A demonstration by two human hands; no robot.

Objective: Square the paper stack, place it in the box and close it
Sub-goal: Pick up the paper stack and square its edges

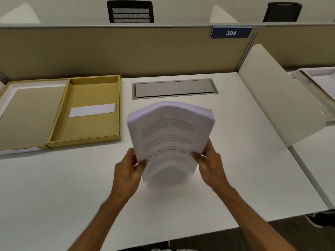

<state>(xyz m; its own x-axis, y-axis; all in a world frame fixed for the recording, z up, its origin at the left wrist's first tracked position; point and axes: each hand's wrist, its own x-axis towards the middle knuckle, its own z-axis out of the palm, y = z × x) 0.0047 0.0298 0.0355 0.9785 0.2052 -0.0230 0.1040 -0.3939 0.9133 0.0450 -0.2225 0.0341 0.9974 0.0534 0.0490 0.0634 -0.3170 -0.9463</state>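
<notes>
A thick stack of white printed paper (170, 134) is held up off the white desk (54, 187), bowed into an arch and blurred by motion. My left hand (129, 169) grips its lower left edge and my right hand (210, 162) grips its lower right edge. To the left on the desk lies the open yellow-brown box (87, 140), its tray holding only a white label strip (91, 109). The box's lid (27, 120) is folded flat out to the left.
A grey cable hatch (175, 88) is set into the desk behind the stack. A tan partition (108, 49) with a blue "304" sign (231, 33) bounds the back. A white side divider (275, 95) stands at right. Chairs (130, 12) sit beyond the partition.
</notes>
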